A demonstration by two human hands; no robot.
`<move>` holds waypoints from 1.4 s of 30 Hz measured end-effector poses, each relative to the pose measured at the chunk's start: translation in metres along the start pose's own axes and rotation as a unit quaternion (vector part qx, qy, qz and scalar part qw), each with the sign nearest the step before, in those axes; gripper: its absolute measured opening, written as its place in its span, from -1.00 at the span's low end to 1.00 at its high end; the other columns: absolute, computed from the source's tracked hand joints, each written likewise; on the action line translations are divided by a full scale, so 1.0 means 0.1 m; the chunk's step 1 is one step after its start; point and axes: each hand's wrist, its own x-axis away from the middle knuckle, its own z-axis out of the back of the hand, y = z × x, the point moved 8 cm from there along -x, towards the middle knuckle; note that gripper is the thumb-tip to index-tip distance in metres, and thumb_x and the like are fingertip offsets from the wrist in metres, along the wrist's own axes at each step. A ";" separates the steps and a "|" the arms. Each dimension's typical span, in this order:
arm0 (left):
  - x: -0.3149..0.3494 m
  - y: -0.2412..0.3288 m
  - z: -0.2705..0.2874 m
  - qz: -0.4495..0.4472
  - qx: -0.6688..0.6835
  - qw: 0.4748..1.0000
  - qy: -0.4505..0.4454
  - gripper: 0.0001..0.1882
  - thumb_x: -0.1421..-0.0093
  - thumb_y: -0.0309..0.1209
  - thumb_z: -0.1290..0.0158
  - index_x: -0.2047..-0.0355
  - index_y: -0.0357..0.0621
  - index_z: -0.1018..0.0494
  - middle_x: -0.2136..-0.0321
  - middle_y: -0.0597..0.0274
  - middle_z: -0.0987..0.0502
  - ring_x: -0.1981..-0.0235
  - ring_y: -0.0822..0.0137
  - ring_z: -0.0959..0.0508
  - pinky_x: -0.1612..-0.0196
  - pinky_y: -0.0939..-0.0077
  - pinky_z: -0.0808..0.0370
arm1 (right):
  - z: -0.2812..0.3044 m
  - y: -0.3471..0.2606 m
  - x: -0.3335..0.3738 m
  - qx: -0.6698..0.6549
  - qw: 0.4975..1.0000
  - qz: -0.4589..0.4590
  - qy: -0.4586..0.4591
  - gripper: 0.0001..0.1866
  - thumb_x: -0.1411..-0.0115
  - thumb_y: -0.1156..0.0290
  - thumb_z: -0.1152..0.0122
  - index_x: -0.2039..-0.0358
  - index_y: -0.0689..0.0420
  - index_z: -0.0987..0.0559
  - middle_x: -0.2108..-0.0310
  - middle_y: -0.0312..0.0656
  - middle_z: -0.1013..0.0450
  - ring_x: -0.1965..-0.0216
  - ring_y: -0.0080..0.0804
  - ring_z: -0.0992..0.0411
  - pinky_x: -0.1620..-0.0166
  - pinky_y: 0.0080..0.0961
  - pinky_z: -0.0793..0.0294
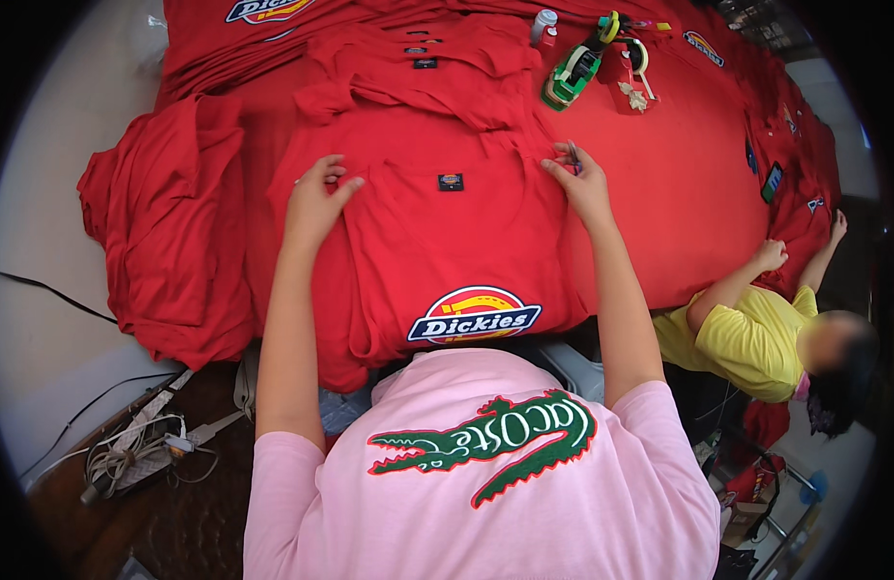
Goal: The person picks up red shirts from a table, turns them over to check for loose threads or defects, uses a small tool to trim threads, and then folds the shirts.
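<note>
A red scoop-neck top lies spread on the table in front of me, its dark neck label facing up and a colourful printed badge near my body. My left hand is at the top's left shoulder edge, thumb and fingers apart. At the opposite shoulder is my right hand, its fingers curled around a small dark tool mostly hidden by them; it looks like thread snips. Just beyond, more red tops lie overlapped in a row, their neck labels showing.
A heap of red garments lies at the left. A green tape dispenser, a white bottle and a tape roll stand at the far right. A co-worker in yellow reaches toward red fabric near a phone. Cables lie lower left.
</note>
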 end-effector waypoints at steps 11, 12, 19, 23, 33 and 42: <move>0.99 0.32 0.47 -0.089 -0.006 0.994 0.065 -0.79 -0.05 -0.53 -0.29 0.26 -0.12 -0.67 0.25 0.16 -0.60 0.07 0.19 -0.56 -0.09 0.29 -0.41 | 0.66 -0.63 0.90 0.036 0.994 0.090 -0.055 -0.81 -0.06 0.59 -0.46 0.27 0.21 -0.69 0.25 -0.25 -0.50 0.15 -0.44 -0.45 0.03 -0.51 -0.44; 1.24 0.33 0.46 -0.089 -0.015 0.994 0.058 -0.79 -0.03 -0.54 -0.29 0.27 -0.10 -0.68 0.24 0.17 -0.59 0.05 0.19 -0.56 -0.10 0.29 -0.40 | 0.70 -0.58 1.09 0.014 0.993 0.089 -0.073 -0.81 -0.06 0.59 -0.46 0.28 0.21 -0.70 0.23 -0.23 -0.50 0.12 -0.42 -0.45 0.00 -0.49 -0.44; 2.79 0.08 0.01 0.003 -0.089 0.993 0.079 -0.88 -0.08 -0.53 -0.28 0.35 -0.06 -0.68 0.08 0.23 -0.59 -0.07 0.13 -0.51 -0.18 0.21 -0.34 | 0.81 0.26 2.12 0.098 0.984 -0.032 -0.145 -0.82 -0.04 0.58 -0.48 0.29 0.19 -0.72 0.26 -0.21 -0.50 0.10 -0.32 -0.48 -0.06 -0.41 -0.44; 3.25 -0.19 0.02 0.067 -0.048 0.986 0.146 -0.86 -0.12 -0.55 -0.24 0.29 -0.10 -0.62 0.06 0.17 -0.59 -0.07 0.11 -0.53 -0.16 0.25 -0.39 | 1.04 0.59 2.34 0.133 0.984 -0.055 -0.101 -0.75 -0.07 0.56 -0.47 0.19 0.20 -0.70 0.32 -0.26 -0.52 0.21 -0.38 -0.50 -0.01 -0.44 -0.46; 3.30 0.05 -0.21 0.045 -0.111 0.988 0.099 -0.48 -0.13 -0.50 -0.28 -0.14 -0.03 -0.51 -0.14 0.09 -0.42 -0.08 0.08 -0.51 -0.14 0.21 -0.45 | 0.91 0.95 2.39 -0.021 0.976 -0.107 -0.190 -0.64 -0.15 0.52 -0.46 0.02 0.17 -0.63 0.41 -0.42 -0.41 0.34 -0.69 -0.33 0.19 -0.65 -0.35; 2.96 -0.08 0.18 0.062 -0.255 0.956 -0.134 -0.58 -0.02 -0.24 -0.41 0.30 -0.29 -0.50 0.37 -0.03 -0.52 0.26 -0.06 -0.57 0.14 0.14 -0.48 | 0.93 0.33 2.19 0.435 0.845 0.172 -0.260 -0.73 -0.13 0.20 -0.41 0.23 0.07 -0.64 0.29 -0.10 -0.59 0.22 -0.04 -0.58 0.18 -0.13 -0.56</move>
